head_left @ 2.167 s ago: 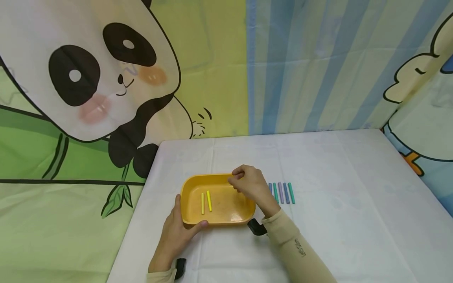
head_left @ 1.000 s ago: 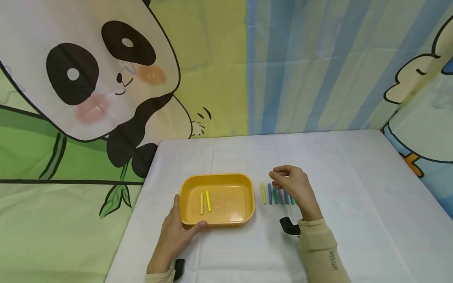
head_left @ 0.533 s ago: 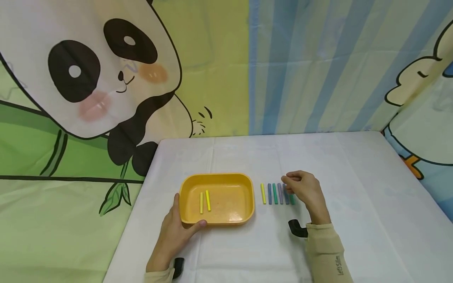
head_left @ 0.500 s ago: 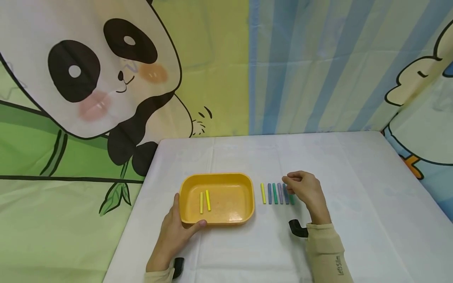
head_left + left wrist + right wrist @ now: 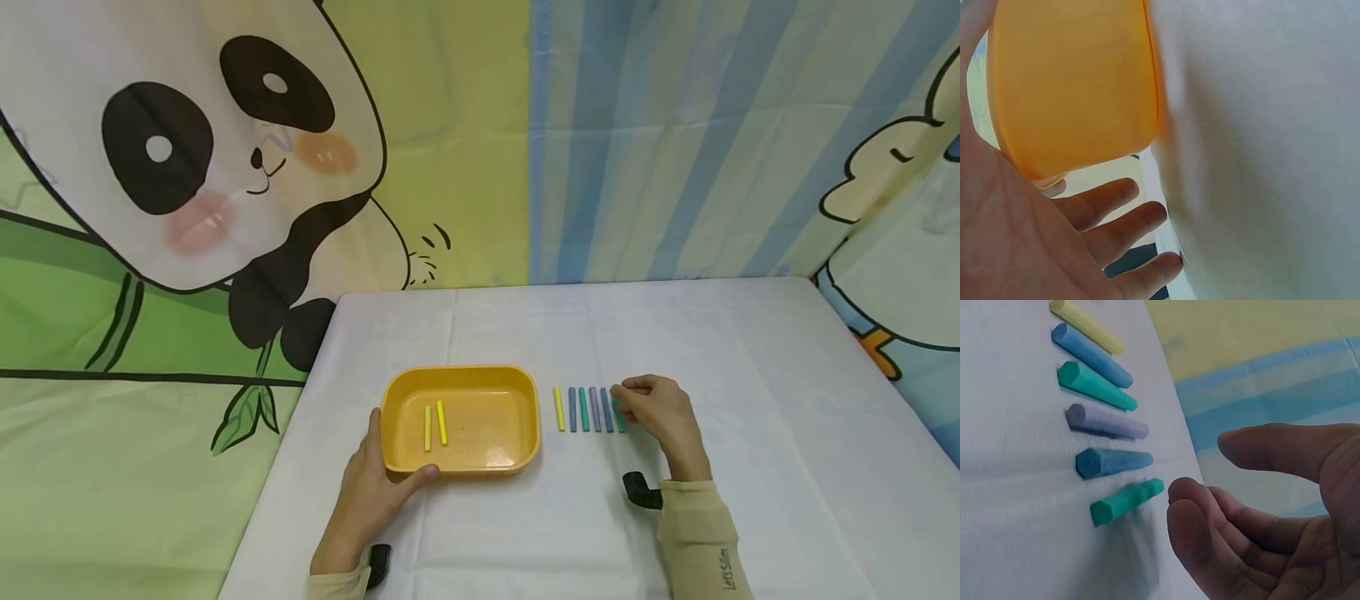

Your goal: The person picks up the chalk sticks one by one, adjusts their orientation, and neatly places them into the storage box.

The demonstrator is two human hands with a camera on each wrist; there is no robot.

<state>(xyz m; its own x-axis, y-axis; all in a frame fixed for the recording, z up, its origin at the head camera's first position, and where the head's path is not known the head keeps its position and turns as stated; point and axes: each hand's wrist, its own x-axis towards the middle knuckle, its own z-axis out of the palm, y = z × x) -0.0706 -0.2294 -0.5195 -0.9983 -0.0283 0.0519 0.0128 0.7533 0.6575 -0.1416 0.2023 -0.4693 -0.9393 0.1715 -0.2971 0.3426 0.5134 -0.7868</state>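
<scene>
My left hand [image 5: 371,492] holds the near left corner of a yellow plastic tray [image 5: 495,377], thumb along the front edge and forefinger at the left side. In the left wrist view the other fingers [image 5: 1125,231] stretch out below the tray. Two yellow chalk sticks [image 5: 442,423] lie side by side in it. Right of the tray, several chalks form a row: yellow [image 5: 558,409], blue [image 5: 572,409], green [image 5: 582,409], purple [image 5: 595,408], blue [image 5: 606,410] and green [image 5: 1127,501]. My right hand [image 5: 663,415] hovers at the last green chalk, thumb and fingers apart, holding nothing.
A white cloth covers the table [image 5: 780,433]. Behind it hangs a printed curtain with a panda [image 5: 247,150] and blue stripes. A black wrist mount [image 5: 642,490] sits by the right sleeve, and another black mount [image 5: 378,567] by the left.
My right hand has moved from above the tray rightward along the chalk row, then lowered toward the green chalk at its right end. The left hand stays on the tray.
</scene>
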